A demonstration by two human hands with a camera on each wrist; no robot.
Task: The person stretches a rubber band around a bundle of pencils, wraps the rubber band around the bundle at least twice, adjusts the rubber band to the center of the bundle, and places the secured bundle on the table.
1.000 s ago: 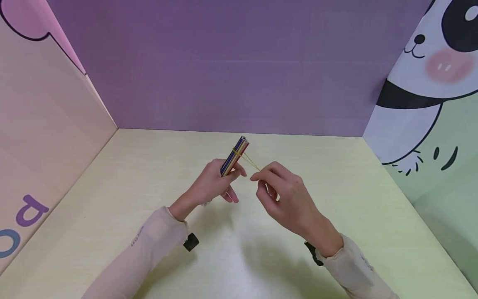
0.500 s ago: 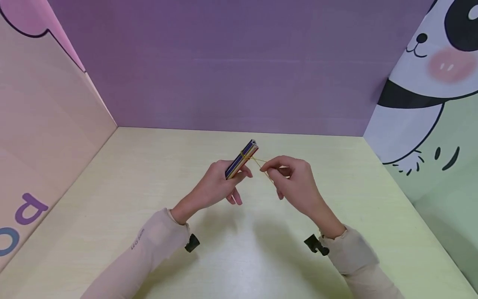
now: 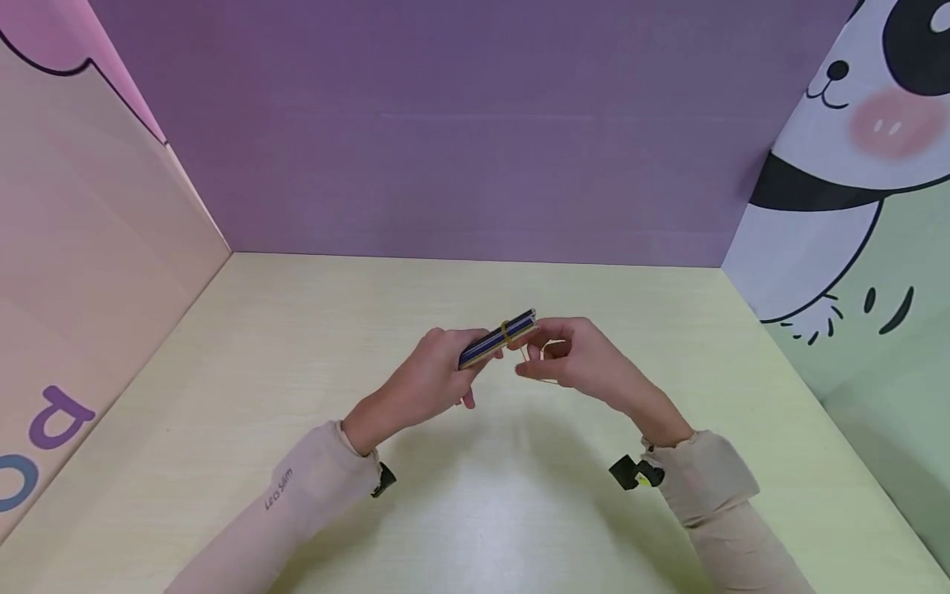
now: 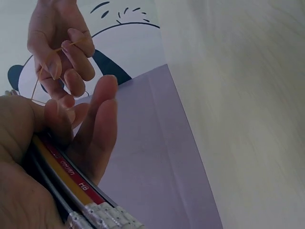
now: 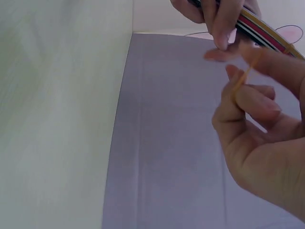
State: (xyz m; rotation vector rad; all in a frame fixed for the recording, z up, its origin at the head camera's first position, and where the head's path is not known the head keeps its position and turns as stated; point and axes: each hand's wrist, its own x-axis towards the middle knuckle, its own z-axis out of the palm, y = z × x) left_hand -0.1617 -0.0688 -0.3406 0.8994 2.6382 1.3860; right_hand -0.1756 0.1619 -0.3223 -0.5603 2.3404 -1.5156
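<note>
In the head view my left hand (image 3: 426, 375) grips a bundle of striped pencils (image 3: 490, 342), tilted up to the right. A yellow rubber band (image 3: 506, 332) is wound round the bundle near its far end. From there a stretched loop runs to my right hand (image 3: 597, 363), whose bent fingers hook it close beside the pencils. The right wrist view has the rubber band (image 5: 242, 82) taut across those fingers. In the left wrist view a red pencil (image 4: 71, 172) marked HB lies among the others, silvery ends toward the camera. The left palm hides part of the bundle.
Both hands are above a pale wooden table (image 3: 297, 330). A purple panel (image 3: 475, 132) stands along its back, with a pink panel (image 3: 89, 231) on the left and a panda-printed green panel (image 3: 876, 355) on the right. Black straps circle both sleeves.
The pencil bundle has swung lower and flatter, toward the right. My right hand has come closer to its far end, with the rubber band loop now spread over bent fingers.
</note>
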